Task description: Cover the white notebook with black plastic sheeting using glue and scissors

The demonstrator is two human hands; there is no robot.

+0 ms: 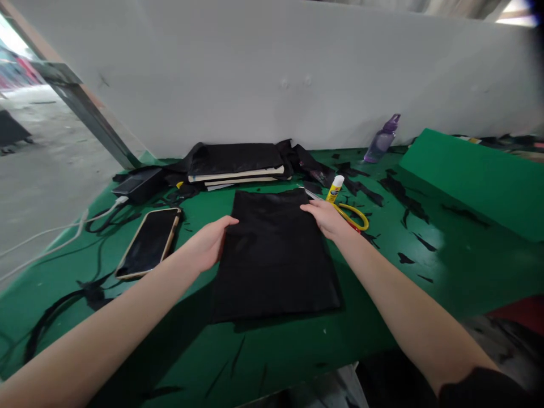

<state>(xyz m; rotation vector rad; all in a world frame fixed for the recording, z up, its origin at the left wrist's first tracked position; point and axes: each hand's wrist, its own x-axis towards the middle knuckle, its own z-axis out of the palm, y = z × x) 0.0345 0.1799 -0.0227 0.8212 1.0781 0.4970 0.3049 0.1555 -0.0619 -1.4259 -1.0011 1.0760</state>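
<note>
A flat black fabric-covered panel (278, 258) is held between my hands, just above or on the green table; I cannot tell whether it touches. My left hand (210, 241) grips its left edge, thumb on top and fingers hidden underneath. On the upper right edge, my right hand (325, 218) holds it the same way. Close behind my right hand lie yellow-handled scissors (359, 214), partly covered by that hand. A yellow glue stick with a white cap (335, 189) stands tilted beside them.
A stack of black-covered boards (236, 161) lies at the back. To the left are a phone (149, 243), a black power box (140, 184) and white cables (46, 231). At the right stand a purple bottle (382, 140) and a green panel (471, 178). Black scraps (403, 195) litter the green table (450, 283).
</note>
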